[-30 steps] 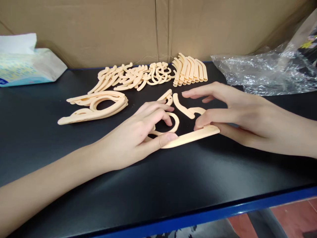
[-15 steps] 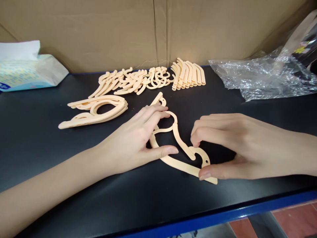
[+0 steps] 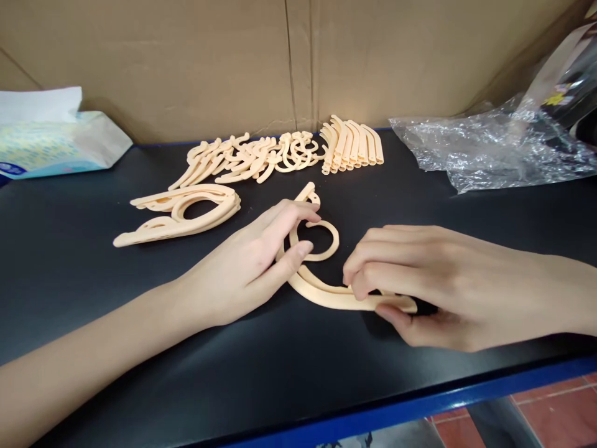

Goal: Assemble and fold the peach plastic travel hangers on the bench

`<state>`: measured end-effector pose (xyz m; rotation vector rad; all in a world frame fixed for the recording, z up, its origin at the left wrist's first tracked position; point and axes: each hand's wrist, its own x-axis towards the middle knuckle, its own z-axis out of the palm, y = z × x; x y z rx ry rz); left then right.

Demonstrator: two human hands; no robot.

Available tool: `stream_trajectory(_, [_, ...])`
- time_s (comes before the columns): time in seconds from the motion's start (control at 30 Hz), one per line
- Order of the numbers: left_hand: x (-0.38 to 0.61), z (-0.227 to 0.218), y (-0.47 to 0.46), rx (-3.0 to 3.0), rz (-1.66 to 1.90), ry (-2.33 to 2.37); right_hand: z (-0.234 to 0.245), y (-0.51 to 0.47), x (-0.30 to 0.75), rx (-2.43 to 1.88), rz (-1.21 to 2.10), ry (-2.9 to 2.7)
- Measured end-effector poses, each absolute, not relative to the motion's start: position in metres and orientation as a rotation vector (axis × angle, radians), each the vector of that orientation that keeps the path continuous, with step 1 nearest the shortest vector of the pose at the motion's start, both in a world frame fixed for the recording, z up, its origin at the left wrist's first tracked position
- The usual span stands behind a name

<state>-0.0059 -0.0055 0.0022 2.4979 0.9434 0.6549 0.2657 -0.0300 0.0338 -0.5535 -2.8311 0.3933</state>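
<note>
A cream plastic folding clothes hanger (image 3: 321, 298) lies on the black tabletop between my hands, its curved hook (image 3: 334, 242) curling inward at the middle. My left hand (image 3: 261, 258) grips the hanger near its joint, thumb and fingers closed around it and covering part of it. On the other side, my right hand (image 3: 410, 280) holds the long lower arm close to its end, fingers curled over the inner edge and thumb against the outer edge. A slimmer inner strip runs along that arm and disappears beneath my right fingers. Left of these, a stack of folded hangers (image 3: 186, 230) rests on the table.
Along the back lie piles of loose cream pieces (image 3: 252, 155) and a row of curved tubular pieces (image 3: 354, 146). A tissue pack (image 3: 60, 146) stands at the left. Crumpled clear plastic (image 3: 471, 143) lies at the right. The table has a blue front edge (image 3: 373, 407).
The inner strip has swung down against the hanger's lower arm. That arm's end has moved up slightly. My right fingers have closed over it, and my left thumb has shifted up toward the joint.
</note>
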Motion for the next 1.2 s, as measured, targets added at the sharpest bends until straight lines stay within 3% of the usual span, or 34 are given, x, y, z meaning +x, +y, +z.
stream_trajectory(0.2, [-0.007,0.003,0.0,2.628,0.703,0.759,0.026,-0.015,0.272,-0.657,-0.198,-2.815])
stream_trajectory(0.3, [-0.006,0.004,0.001,2.666,0.696,0.794,0.022,-0.008,0.275,-0.783,-0.342,-2.71])
stream_trajectory(0.47, [-0.004,0.003,0.0,2.738,0.662,0.864,0.022,-0.009,0.275,-0.895,-0.203,-2.626])
stream_trajectory(0.73, [-0.007,-0.004,0.0,2.798,0.662,0.795,0.031,-0.015,0.268,-0.734,0.721,-2.567])
stream_trajectory(0.8, [-0.007,-0.004,-0.001,2.816,0.65,0.783,0.034,-0.015,0.27,-0.708,0.644,-2.533])
stream_trajectory(0.93, [-0.006,-0.002,-0.002,2.81,0.622,0.795,0.039,-0.016,0.279,-0.999,-0.04,-2.475])
stream_trajectory(1.0, [-0.006,-0.002,-0.001,2.808,0.616,0.798,0.039,-0.017,0.281,-1.076,-0.195,-2.513])
stream_trajectory(1.1, [-0.007,-0.003,-0.001,2.819,0.634,0.795,0.034,-0.017,0.278,-1.037,-0.215,-2.568])
stream_trajectory(1.2, [-0.008,-0.005,0.0,2.821,0.656,0.77,0.03,-0.017,0.273,-0.921,0.004,-2.661])
